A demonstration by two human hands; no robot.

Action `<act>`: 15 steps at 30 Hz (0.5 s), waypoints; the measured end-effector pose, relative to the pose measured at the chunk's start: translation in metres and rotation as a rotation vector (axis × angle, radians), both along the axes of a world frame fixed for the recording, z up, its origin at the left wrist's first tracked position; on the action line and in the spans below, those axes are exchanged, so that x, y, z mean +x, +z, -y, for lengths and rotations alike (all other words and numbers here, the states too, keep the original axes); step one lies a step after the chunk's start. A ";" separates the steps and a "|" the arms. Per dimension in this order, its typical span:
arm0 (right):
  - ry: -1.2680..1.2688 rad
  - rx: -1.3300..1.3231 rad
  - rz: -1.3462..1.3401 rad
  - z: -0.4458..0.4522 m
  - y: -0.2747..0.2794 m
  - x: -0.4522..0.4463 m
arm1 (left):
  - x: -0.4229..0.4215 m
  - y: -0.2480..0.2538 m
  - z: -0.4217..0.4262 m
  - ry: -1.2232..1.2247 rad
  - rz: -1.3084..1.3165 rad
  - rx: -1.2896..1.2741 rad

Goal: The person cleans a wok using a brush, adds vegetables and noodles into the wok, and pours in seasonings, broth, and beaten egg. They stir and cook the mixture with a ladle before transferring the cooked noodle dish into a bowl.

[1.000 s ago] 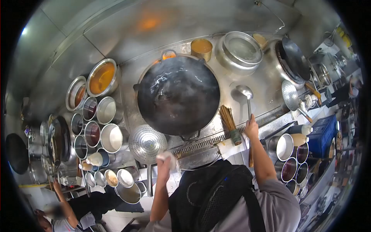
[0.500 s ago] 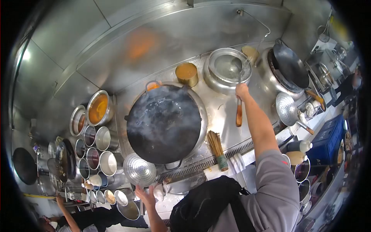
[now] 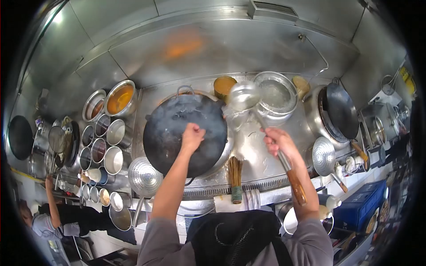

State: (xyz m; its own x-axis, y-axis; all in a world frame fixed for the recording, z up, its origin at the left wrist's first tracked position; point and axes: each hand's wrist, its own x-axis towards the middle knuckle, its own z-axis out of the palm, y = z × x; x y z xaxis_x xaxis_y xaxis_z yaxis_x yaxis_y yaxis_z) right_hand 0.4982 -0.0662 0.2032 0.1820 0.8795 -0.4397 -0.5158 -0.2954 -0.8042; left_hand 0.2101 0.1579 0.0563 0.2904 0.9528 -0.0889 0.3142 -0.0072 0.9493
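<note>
My right hand [image 3: 278, 142] grips the ladle [image 3: 294, 181] by its long handle. The ladle's bowl is blurred between the black wok and the round metal pot of water [image 3: 277, 95], and water spills from it toward the wok's right rim. Over the steaming wok [image 3: 162, 144] is my left hand [image 3: 193, 136], its fingers closed; anything inside them is hidden. A perforated strainer [image 3: 145, 176] lies at the wok's lower left. The bamboo brush [image 3: 235, 177] stands on a folded cloth below the wok.
Bowls of orange liquid [image 3: 120, 99] and several metal containers are at the left. A yellowish tin [image 3: 224, 86] stands behind the wok. At the right are a second wok [image 3: 341, 111], another strainer [image 3: 323, 156] and a blue crate [image 3: 360, 201]. A co-worker [image 3: 53, 213] is at the lower left.
The ladle has come out of the water pot and swung left toward the wok. My left hand has moved from beside the strainer to above the wok, and its spread fingers have closed.
</note>
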 end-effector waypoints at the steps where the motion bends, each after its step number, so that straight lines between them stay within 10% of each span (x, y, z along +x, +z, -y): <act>1: 0.068 -0.003 0.046 -0.001 0.007 -0.012 | 0.017 0.003 -0.003 -0.001 0.005 0.002; 5: 0.134 -0.041 0.305 -0.011 -0.031 -0.043 | 0.045 0.001 -0.015 -0.016 0.079 -0.404; 8: 0.064 -0.004 0.536 -0.016 -0.090 -0.021 | 0.006 -0.056 -0.060 -0.198 -0.575 -0.010; 10: -0.250 0.285 1.459 -0.021 -0.152 0.022 | -0.013 -0.069 -0.067 -0.314 -0.713 0.044; 15: -0.323 -0.308 1.421 -0.052 -0.181 0.128 | 0.015 -0.002 -0.043 -0.142 -0.555 0.121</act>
State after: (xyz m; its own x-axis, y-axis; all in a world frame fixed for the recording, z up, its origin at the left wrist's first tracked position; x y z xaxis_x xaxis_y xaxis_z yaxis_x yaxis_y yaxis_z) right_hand 0.6260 -0.0139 0.0218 0.7713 0.6267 0.1116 0.5521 -0.5713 -0.6073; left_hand 0.2250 0.2011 0.0546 0.3571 0.9208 -0.1569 0.7524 -0.1840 0.6325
